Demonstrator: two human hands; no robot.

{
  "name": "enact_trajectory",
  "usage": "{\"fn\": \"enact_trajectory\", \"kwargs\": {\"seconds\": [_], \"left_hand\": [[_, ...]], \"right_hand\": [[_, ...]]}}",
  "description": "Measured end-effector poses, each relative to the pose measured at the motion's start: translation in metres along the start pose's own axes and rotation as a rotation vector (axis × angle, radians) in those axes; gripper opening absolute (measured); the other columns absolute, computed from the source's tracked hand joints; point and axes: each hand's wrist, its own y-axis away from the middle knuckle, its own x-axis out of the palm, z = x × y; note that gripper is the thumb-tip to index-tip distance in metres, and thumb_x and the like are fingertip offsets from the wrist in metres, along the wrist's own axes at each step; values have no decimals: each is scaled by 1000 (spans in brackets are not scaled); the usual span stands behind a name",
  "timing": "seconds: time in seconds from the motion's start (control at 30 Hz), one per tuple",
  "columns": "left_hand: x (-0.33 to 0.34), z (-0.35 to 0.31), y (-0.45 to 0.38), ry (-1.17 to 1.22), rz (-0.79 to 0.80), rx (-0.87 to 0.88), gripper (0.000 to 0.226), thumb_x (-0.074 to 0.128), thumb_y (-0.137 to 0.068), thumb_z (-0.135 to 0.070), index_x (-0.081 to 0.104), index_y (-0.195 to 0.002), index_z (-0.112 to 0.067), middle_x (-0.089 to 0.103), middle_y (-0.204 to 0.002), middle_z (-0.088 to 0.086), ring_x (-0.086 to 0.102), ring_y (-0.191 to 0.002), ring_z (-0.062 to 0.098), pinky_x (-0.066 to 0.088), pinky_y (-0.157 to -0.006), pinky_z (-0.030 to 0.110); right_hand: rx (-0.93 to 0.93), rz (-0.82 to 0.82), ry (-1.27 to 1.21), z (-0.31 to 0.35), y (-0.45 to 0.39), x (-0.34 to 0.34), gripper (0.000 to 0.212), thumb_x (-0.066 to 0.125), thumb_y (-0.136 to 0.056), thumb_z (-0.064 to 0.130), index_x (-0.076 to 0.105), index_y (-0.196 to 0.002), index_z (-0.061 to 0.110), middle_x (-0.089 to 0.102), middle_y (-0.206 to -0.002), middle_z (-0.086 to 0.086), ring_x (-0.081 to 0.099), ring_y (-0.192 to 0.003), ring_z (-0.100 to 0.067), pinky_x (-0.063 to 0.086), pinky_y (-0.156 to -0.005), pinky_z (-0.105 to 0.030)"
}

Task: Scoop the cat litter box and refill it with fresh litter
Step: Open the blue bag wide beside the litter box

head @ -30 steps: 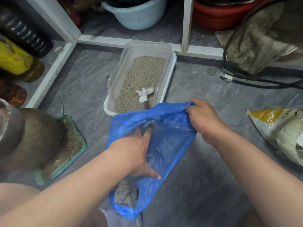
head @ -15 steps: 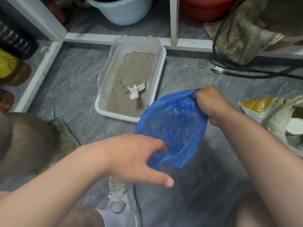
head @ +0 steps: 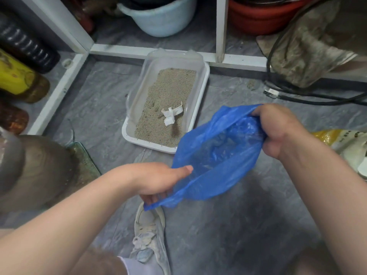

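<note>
Your left hand (head: 158,180) pinches the near rim of the blue plastic bag (head: 216,155), thumb on top, fingers curled under the edge; your right hand (head: 278,132) is fisted around the bag's far rim, bunching the plastic. Bag hangs stretched between them with its mouth held apart, above the grey floor (head: 228,235). Taking the litter box (head: 200,92) as the landmark: your sneaker (head: 149,235) is on the floor well nearer to you than it, the bag sits just nearer than its front right corner and overlaps that corner in view. Inside the box, grey litter (head: 170,90) covers the bottom and the white scoop (head: 170,115) lies on the litter toward the near end. Yellow-and-white litter bag (head: 343,143) lies to the right of the box, partly behind your right forearm. Beyond the box: white shelf frame (head: 220,32), pale blue tub (head: 160,18) behind it.
</note>
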Motion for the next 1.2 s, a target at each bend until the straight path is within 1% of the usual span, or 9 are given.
{"fn": "enact_trajectory", "kwargs": {"seconds": [0.07, 0.2, 0.37, 0.47, 0.6, 0.7, 0.9, 1.0, 1.2], "left_hand": [[4, 3, -5, 47, -39, -10, 73, 38, -87, -79, 67, -105, -14, 74, -99, 13, 74, -87, 31, 61, -81, 38], [11, 1, -18, 480, -346, 135, 25, 63, -91, -49, 59, -101, -26, 61, -67, -8, 54, -45, 4, 42, -48, 17], [9, 6, -35, 964, -530, 36, 46, 78, -75, -41, 58, -114, -27, 70, -106, -1, 67, -81, 18, 58, -60, 39], [6, 9, -41, 1182, -546, 33, 44, 75, -81, -33, 62, -120, -18, 74, -105, 6, 65, -67, 19, 48, -52, 27], [-8, 10, -40, 1460, -562, 164, 31, 55, -90, 4, 66, -118, -4, 71, -113, 24, 69, -77, 32, 58, -63, 48], [-18, 7, -32, 1573, -562, 222, 45, 34, -86, 20, 63, -115, 1, 70, -113, 21, 71, -82, 33, 62, -75, 51], [-10, 5, -21, 1377, -489, 142, 26, 39, -90, 6, 62, -95, -4, 72, -85, 13, 70, -76, 31, 56, -82, 54], [0, 9, -28, 1091, -520, 110, 18, 58, -89, -9, 66, -105, -7, 75, -98, 15, 73, -84, 34, 57, -84, 57], [0, 26, -39, 787, -793, 176, 15, 58, -87, -6, 51, -89, -19, 62, -82, 5, 54, -66, 21, 41, -56, 31]], "right_hand": [[-4, 10, -26, 0, 4, 3, 26, 41, -84, -6, 66, -82, 3, 67, -70, -15, 67, -56, -27, 59, -52, -43], [27, 55, -79, -4, 7, 7, 30, 43, -81, -3, 70, -95, 1, 70, -89, -21, 69, -70, -31, 60, -65, -50], [97, 140, -84, -14, 17, 14, 41, 47, -79, -1, 67, -114, -9, 70, -112, -28, 71, -84, -35, 61, -68, -46], [123, 221, -74, -22, 34, 25, 36, 48, -81, 0, 69, -108, -8, 73, -103, -24, 70, -80, -33, 61, -66, -41], [143, 254, -44, -33, 49, 35, 27, 48, -83, 1, 72, -96, -2, 72, -86, -21, 67, -75, -31, 57, -73, -44], [153, 184, -81, -33, 41, 30, 33, 48, -81, 3, 70, -105, -4, 73, -99, -25, 71, -83, -37, 58, -77, -54], [72, 1, -83, -31, 16, 10, 31, 47, -83, 9, 70, -102, 3, 74, -98, -20, 69, -76, -31, 58, -76, -53], [48, 25, -37, -31, 13, 6, 21, 50, -89, 15, 70, -91, 13, 73, -83, -10, 69, -68, -24, 58, -67, -40], [-7, 46, 52, -29, 14, 5, 23, 58, -93, 33, 71, -88, 15, 75, -73, 1, 72, -59, -15, 58, -52, -30]]}}
